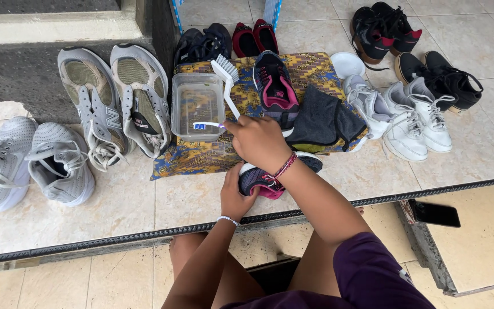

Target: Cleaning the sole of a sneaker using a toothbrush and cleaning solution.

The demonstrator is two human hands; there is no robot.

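Blue toothbrush (207,125) over water tub, dark-and-pink sneaker (258,182) on tile

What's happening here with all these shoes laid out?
A person sits at a tiled step. The right hand holds a small toothbrush over a clear tub of water, with a white scrub brush propped on it. The left hand steadies a dark sneaker with pink lining. Its mate lies on a patterned cloth.

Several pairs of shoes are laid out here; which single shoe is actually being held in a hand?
The dark navy-and-pink sneaker at the patterned cloth's near edge, gripped by the left hand. Its mate lies untouched farther back; the right hand holds a toothbrush.
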